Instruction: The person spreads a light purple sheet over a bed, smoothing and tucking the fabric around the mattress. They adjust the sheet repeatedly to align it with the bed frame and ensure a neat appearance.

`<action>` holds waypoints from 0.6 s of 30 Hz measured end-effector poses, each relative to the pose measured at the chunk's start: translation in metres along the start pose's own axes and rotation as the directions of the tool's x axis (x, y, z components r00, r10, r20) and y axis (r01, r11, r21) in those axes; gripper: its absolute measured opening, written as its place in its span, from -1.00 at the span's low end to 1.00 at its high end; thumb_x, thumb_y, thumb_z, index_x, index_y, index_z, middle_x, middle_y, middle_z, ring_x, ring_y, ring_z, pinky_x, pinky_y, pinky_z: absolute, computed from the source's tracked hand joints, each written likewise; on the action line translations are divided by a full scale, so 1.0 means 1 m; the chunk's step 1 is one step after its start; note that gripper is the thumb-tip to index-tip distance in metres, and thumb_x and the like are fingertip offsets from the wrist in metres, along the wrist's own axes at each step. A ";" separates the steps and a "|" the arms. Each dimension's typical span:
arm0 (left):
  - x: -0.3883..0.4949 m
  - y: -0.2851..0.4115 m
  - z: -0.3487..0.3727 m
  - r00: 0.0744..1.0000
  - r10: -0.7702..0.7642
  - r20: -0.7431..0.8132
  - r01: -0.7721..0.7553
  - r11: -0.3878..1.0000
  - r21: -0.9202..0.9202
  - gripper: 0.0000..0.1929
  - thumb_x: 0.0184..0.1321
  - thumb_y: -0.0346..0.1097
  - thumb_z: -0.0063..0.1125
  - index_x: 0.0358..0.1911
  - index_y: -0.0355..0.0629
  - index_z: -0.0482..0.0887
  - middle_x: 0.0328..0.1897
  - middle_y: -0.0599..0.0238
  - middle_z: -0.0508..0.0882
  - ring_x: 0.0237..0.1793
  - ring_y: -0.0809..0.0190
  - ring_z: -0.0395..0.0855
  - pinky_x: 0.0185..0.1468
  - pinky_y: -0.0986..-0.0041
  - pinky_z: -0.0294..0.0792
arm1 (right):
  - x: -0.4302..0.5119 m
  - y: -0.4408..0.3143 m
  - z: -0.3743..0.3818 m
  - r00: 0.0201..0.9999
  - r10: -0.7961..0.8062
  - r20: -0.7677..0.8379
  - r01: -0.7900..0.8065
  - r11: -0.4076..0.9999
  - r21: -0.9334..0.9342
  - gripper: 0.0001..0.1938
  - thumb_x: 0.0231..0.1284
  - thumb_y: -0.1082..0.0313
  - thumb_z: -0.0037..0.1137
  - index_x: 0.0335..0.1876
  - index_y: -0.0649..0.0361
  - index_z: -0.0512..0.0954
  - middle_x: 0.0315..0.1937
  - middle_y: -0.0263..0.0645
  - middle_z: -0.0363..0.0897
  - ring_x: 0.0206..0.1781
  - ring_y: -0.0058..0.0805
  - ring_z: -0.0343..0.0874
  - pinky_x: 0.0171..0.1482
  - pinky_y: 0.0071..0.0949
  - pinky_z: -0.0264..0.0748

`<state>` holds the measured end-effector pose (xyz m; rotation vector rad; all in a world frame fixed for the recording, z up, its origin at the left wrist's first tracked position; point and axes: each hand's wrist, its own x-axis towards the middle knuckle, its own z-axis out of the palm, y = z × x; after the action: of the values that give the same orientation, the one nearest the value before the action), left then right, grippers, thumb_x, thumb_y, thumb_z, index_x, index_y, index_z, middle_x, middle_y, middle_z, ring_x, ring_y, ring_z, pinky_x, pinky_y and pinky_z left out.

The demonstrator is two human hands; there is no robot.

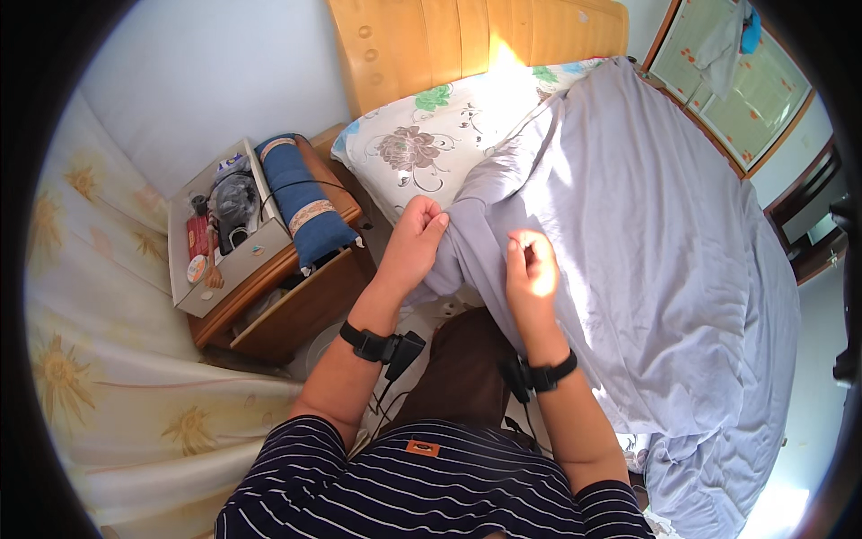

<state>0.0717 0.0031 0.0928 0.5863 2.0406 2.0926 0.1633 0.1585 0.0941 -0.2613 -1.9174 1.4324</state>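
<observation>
A grey quilt cover (660, 269) with loose folds spreads over the bed. My left hand (417, 236) pinches its near left edge between thumb and fingers, and the fabric hangs down in front of my legs. My right hand (533, 266) is over the same fabric, to the right, with curled fingers and the thumb up near the index finger. Whether cloth is caught between those fingers cannot be made out. Beyond my hands lies a floral pillow (411, 145), white with brown and green flowers, partly under the quilt cover.
A wooden headboard (458, 40) stands behind the pillow. To my left, a nightstand (303, 306) with a drawer pulled out bears a blue bolster (289, 188) and a white box (236, 286) of small items. A floral curtain (121, 377) hangs nearer on that side.
</observation>
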 end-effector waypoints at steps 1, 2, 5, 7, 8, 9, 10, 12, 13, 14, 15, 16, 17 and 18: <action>0.000 0.000 -0.001 0.999 -0.038 -0.003 0.038 0.999 -0.006 -0.94 0.44 -0.35 -0.03 -0.22 -0.10 0.44 -0.42 0.62 0.36 -0.45 0.60 0.18 -0.40 0.68 0.08 | -0.017 -0.008 -0.016 0.976 0.134 0.172 -0.161 0.975 0.156 -0.90 0.36 0.51 0.03 -0.13 0.25 0.57 -0.28 -0.29 0.61 -0.42 -0.59 0.56 -0.36 -0.60 0.50; 0.000 -0.001 -0.001 0.997 -0.068 -0.018 0.068 0.998 -0.002 -0.94 0.44 -0.35 -0.03 -0.22 -0.11 0.45 -0.41 0.60 0.39 -0.44 0.59 0.23 -0.38 0.67 0.13 | -0.030 -0.013 -0.028 0.884 0.162 0.437 -0.233 0.966 0.114 -0.85 0.42 0.47 -0.02 -0.01 0.25 0.53 -0.25 -0.28 0.61 -0.43 -0.64 0.54 -0.37 -0.68 0.47; 0.002 -0.006 0.004 0.988 -0.155 0.007 0.152 0.959 -0.239 -0.92 0.45 -0.33 -0.02 -0.22 -0.12 0.49 -0.37 0.52 0.49 -0.39 0.52 0.39 -0.29 0.64 0.30 | -0.055 -0.003 -0.035 0.457 0.448 0.769 -0.550 0.822 -0.152 -0.74 0.49 0.38 -0.08 0.17 0.26 0.46 -0.19 -0.24 0.61 -0.38 -0.59 0.58 -0.31 -0.65 0.53; 0.002 -0.013 0.014 0.972 -0.200 0.124 0.232 0.741 -0.630 -0.90 0.46 -0.32 -0.02 -0.22 -0.14 0.50 -0.33 0.45 0.56 -0.33 0.46 0.51 -0.19 0.59 0.43 | -0.061 0.022 -0.024 0.429 0.581 0.692 -0.745 0.661 -0.094 -0.70 0.50 0.33 -0.08 0.23 0.25 0.43 -0.12 -0.20 0.61 -0.26 -0.49 0.62 -0.21 -0.54 0.59; 0.002 -0.016 0.018 0.960 -0.248 0.130 0.271 0.712 -0.647 -0.90 0.46 -0.32 -0.02 -0.22 -0.14 0.50 -0.30 0.42 0.58 -0.30 0.43 0.54 -0.14 0.55 0.46 | -0.059 0.037 -0.015 0.515 0.639 0.571 -0.813 0.575 0.089 -0.67 0.50 0.31 -0.07 0.26 0.24 0.41 -0.07 -0.18 0.60 -0.18 -0.44 0.63 -0.14 -0.49 0.61; 0.001 -0.019 0.023 0.951 -0.260 0.165 0.302 0.677 -0.671 -0.90 0.46 -0.31 -0.02 -0.21 -0.15 0.50 -0.27 0.39 0.61 -0.26 0.39 0.58 -0.09 0.51 0.49 | -0.058 0.050 -0.011 0.539 0.737 0.409 -0.843 0.474 0.255 -0.64 0.50 0.28 -0.06 0.29 0.24 0.39 -0.02 -0.15 0.59 -0.10 -0.38 0.64 -0.07 -0.44 0.62; -0.001 -0.022 0.028 0.947 -0.243 0.209 0.319 0.635 -0.704 -0.89 0.47 -0.31 -0.02 -0.21 -0.15 0.51 -0.23 0.36 0.63 -0.23 0.36 0.61 -0.04 0.47 0.52 | -0.056 0.060 -0.011 0.674 0.635 0.378 -0.734 0.516 0.442 -0.58 0.48 0.22 -0.01 0.34 0.19 0.36 0.16 -0.16 0.52 0.14 -0.34 0.55 0.12 -0.34 0.55; -0.007 -0.025 0.038 0.948 -0.253 0.196 0.318 0.692 -0.648 -0.89 0.47 -0.32 -0.03 -0.17 -0.18 0.52 -0.21 0.35 0.63 -0.21 0.37 0.61 -0.04 0.46 0.51 | -0.047 0.071 -0.015 0.762 0.441 0.474 -0.637 0.379 0.671 -0.57 0.47 0.21 0.02 0.34 0.17 0.36 0.22 -0.20 0.48 0.21 -0.34 0.51 0.20 -0.31 0.50; -0.009 -0.025 0.043 0.937 -0.309 0.165 0.343 0.713 -0.611 -0.88 0.47 -0.32 -0.04 -0.15 -0.19 0.53 -0.20 0.34 0.63 -0.20 0.37 0.60 -0.03 0.46 0.51 | -0.041 0.071 -0.018 0.765 0.447 0.464 -0.612 0.283 0.738 -0.57 0.47 0.20 0.03 0.35 0.15 0.36 0.25 -0.21 0.46 0.25 -0.34 0.49 0.24 -0.30 0.48; -0.013 -0.024 0.048 0.953 -0.233 0.193 0.303 0.743 -0.597 -0.87 0.47 -0.32 -0.04 -0.11 -0.20 0.53 -0.19 0.34 0.63 -0.19 0.38 0.60 -0.03 0.47 0.50 | -0.036 0.067 -0.023 0.762 0.424 0.490 -0.628 0.298 0.719 -0.58 0.44 0.19 0.08 0.31 0.11 0.40 0.22 -0.27 0.51 0.21 -0.39 0.53 0.20 -0.31 0.53; -0.017 -0.024 0.053 0.954 -0.226 0.196 0.298 0.766 -0.570 -0.86 0.47 -0.31 -0.03 -0.08 -0.21 0.54 -0.18 0.34 0.63 -0.18 0.38 0.60 -0.02 0.48 0.49 | -0.032 0.062 -0.026 0.749 0.474 0.463 -0.642 0.346 0.684 -0.60 0.44 0.19 0.08 0.30 0.10 0.41 0.20 -0.28 0.52 0.20 -0.40 0.55 0.18 -0.33 0.55; -0.020 -0.022 0.056 0.954 -0.205 0.217 0.292 0.789 -0.540 -0.84 0.48 -0.31 -0.03 -0.05 -0.21 0.54 -0.16 0.34 0.63 -0.18 0.39 0.59 -0.02 0.49 0.48 | -0.029 0.055 -0.028 0.745 0.511 0.430 -0.647 0.392 0.654 -0.61 0.43 0.19 0.09 0.28 0.09 0.43 0.18 -0.29 0.54 0.18 -0.41 0.56 0.16 -0.34 0.57; -0.022 -0.020 0.057 0.950 -0.231 0.212 0.310 0.793 -0.525 -0.83 0.46 -0.30 0.00 -0.03 -0.22 0.54 -0.16 0.35 0.63 -0.18 0.40 0.57 -0.02 0.51 0.46 | -0.027 0.049 -0.029 0.762 0.491 0.422 -0.635 0.440 0.635 -0.62 0.43 0.19 0.10 0.27 0.08 0.44 0.17 -0.31 0.55 0.16 -0.42 0.58 0.15 -0.36 0.59; -0.024 -0.018 0.058 0.944 -0.245 0.223 0.327 0.797 -0.507 -0.81 0.45 -0.28 0.03 -0.01 -0.23 0.53 -0.16 0.36 0.63 -0.18 0.42 0.55 -0.02 0.53 0.45 | -0.027 0.043 -0.029 0.727 0.531 0.435 -0.668 0.401 0.627 -0.66 0.42 0.21 0.12 0.22 0.09 0.48 0.12 -0.33 0.59 0.11 -0.47 0.61 0.09 -0.41 0.63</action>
<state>0.1127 0.0482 0.0703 0.2968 1.2631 2.2073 0.1910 0.1815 0.0478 -0.4727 -1.1482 2.7131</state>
